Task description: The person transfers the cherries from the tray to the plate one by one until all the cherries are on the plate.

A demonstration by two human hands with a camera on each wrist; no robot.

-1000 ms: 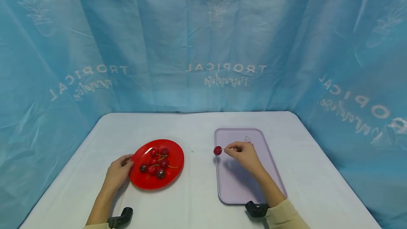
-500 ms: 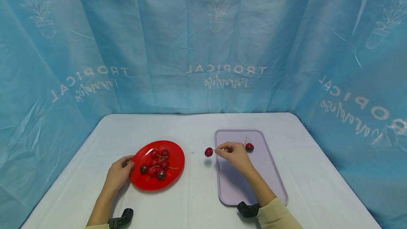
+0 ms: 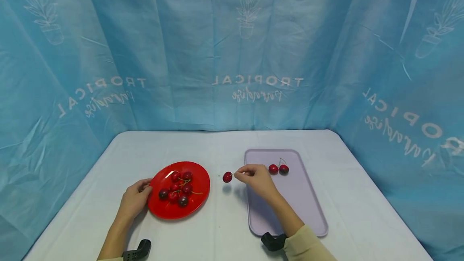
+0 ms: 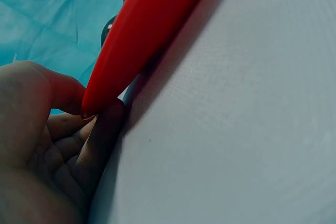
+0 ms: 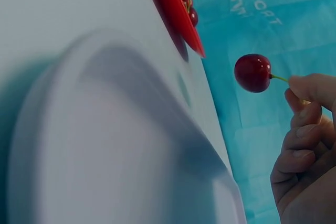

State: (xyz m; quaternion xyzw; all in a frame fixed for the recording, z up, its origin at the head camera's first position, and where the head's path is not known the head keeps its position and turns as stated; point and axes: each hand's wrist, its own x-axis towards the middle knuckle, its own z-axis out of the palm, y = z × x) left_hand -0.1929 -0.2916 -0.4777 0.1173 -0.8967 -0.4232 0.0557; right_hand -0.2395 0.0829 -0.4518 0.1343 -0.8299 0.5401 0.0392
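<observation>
My right hand (image 3: 258, 180) pinches a cherry's stem between thumb and forefinger. The dark red cherry (image 3: 227, 177) hangs in the air between the plate and the tray, and the right wrist view shows the same cherry (image 5: 253, 73) on its green stem. At the left, my left hand (image 3: 133, 199) grips the rim of the red plate (image 3: 198, 200), thumb above and fingers underneath, as the left wrist view of the plate (image 4: 142, 30) shows. On the plate lie several cherries (image 3: 183, 201), some with green stems.
A pale purple tray (image 3: 304, 208) lies on the right side of the white table (image 3: 224, 228). Two cherries (image 3: 284, 169) rest near its far end. Blue curtains (image 3: 232, 43) with printed lettering stand behind and at both sides.
My right hand has carried the cherry leftward, from over the tray's left edge towards the plate. Two cherries on the tray have come into full view. My left hand stays on the plate.
</observation>
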